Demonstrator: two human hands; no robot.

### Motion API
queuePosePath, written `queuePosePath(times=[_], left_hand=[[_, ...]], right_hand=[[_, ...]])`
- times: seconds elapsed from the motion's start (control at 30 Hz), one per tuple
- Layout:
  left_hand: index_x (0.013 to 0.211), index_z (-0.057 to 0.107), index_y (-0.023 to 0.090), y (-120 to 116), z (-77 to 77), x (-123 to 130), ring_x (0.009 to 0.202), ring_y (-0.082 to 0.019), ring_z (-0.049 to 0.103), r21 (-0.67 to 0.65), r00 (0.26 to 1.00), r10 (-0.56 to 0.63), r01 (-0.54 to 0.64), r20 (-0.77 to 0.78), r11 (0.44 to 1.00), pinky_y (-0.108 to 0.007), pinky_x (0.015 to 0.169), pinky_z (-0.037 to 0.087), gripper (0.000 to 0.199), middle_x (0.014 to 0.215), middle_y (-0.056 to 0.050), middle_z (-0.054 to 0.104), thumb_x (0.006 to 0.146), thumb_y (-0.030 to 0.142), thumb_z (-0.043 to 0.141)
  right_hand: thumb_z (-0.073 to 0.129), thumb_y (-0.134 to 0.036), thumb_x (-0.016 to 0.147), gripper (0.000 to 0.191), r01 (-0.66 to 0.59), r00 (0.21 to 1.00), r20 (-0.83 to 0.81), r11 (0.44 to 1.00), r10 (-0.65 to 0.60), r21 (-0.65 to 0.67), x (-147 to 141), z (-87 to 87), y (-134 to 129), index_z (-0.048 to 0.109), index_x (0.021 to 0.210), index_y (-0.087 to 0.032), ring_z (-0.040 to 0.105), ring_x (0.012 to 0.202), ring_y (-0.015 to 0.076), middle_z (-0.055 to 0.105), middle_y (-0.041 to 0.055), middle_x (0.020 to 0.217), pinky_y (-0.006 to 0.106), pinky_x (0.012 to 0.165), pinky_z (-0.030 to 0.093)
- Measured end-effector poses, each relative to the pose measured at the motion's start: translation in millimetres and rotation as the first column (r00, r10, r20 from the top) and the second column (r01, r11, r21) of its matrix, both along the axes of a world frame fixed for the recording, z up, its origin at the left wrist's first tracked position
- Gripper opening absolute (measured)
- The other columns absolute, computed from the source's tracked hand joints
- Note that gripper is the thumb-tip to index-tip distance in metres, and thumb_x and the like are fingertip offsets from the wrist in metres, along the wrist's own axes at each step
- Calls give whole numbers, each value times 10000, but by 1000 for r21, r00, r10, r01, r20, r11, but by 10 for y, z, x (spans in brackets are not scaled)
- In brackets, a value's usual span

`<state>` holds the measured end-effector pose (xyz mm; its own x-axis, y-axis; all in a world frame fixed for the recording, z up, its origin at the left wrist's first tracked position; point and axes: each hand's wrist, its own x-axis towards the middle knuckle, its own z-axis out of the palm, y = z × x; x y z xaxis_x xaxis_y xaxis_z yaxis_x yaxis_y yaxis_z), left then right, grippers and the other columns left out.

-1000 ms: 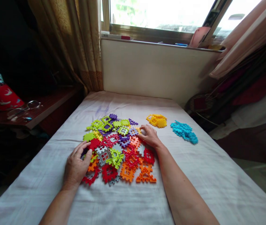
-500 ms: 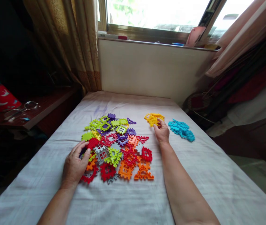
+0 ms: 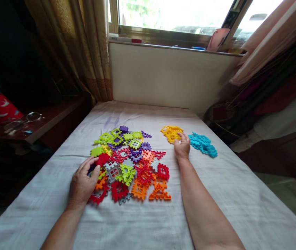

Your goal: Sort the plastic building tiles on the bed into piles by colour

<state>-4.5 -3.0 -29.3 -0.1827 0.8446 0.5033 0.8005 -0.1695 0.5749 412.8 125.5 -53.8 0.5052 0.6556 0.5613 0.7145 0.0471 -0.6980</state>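
On my far left, the edge of the dark wooden furniture (image 3: pixel 55 113) stands beside the sheet (image 3: pixel 137 225). My left hand (image 3: pixel 82 180) rests at the left rim of the mixed pile (image 3: pixel 128 166), its grip part-open and curved, thumb apart from the fingers, by the red tile (image 3: pixel 103 159); I can't tell whether fingertips press on anything. The pile's near edge has a broad stretch of sheet before it. A channel of sheet separates its right edge from my right hand (image 3: pixel 182 146). That grip is loosely open, holding nothing I can see, at the near right edge of the yellow pieces (image 3: pixel 171 133). Just beside, right, lie the blue pieces (image 3: pixel 203 144), with more sheet running to its right edge.
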Motion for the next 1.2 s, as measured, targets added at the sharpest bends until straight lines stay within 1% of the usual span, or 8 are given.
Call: queuePosePath(times=[0.07,0.13,0.27,0.37,0.5,0.67,1.03,1.2], left_hand=[[1066,678,218,2,-12,-6,1140,-239,643,-2,1000,2,-2,0,1000,-381,1055,481,356,1224,-83,683,858,447,502],[1063,680,219,5,-24,-11,1140,-239,643,-1,1000,3,-3,1,1000,-385,1058,478,351,1222,-84,684,858,445,507],[1058,679,218,12,-33,-5,1137,-243,642,12,1000,-1,1,3,1000,-393,1049,485,340,1208,-83,689,861,435,506],[1057,676,218,12,-22,9,1129,-238,645,29,1000,-9,8,12,1000,-385,1039,493,335,1199,-79,693,862,428,502],[1047,679,212,12,-12,15,1126,-238,647,36,1000,-15,15,10,999,-386,1031,500,333,1195,-84,696,862,425,502],[1050,679,222,17,-43,8,1122,-240,649,35,1000,6,-7,19,999,-397,1035,498,314,1203,-81,693,856,403,512],[1054,676,217,33,-68,29,1135,-253,641,56,1000,5,-7,31,998,-415,1037,494,323,1207,-97,687,863,407,499],[1055,673,217,41,-88,27,1129,-254,643,57,999,4,-6,36,998,-418,1031,497,325,1193,-96,691,861,412,499]], right_hand=[[518,-216,788,368,-45,997,67,999,45,8,-111,97,-26,702,1104,-170,544,1205,261,604,148,1277,459,1089,417],[518,-226,825,316,-207,968,139,977,211,-42,-306,188,-64,720,1066,-189,566,1185,252,653,127,1226,451,1093,412],[545,-275,873,282,-481,808,216,825,549,-299,-817,279,-162,737,1075,-231,615,1125,224,713,82,1165,394,1047,450],[536,-297,903,312,-450,758,247,758,603,-472,-1110,349,-181,723,1149,-264,606,1156,218,695,57,1235,365,1031,455],[507,-229,911,370,-289,698,321,661,640,-692,-1256,582,-71,707,1207,-325,636,1080,216,698,39,1212,310,935,480],[577,-224,874,348,-203,574,374,570,728,-796,-1223,852,45,729,1160,-352,651,981,225,698,61,1157,278,810,476],[633,-252,863,180,-289,623,344,616,702,-733,-903,728,-99,742,1007,-247,628,1047,200,663,69,1193,259,854,471],[564,-153,861,225,-301,729,365,750,579,-589,-871,685,-140,734,988,-226,659,887,170,710,62,1052,250,817,475]])
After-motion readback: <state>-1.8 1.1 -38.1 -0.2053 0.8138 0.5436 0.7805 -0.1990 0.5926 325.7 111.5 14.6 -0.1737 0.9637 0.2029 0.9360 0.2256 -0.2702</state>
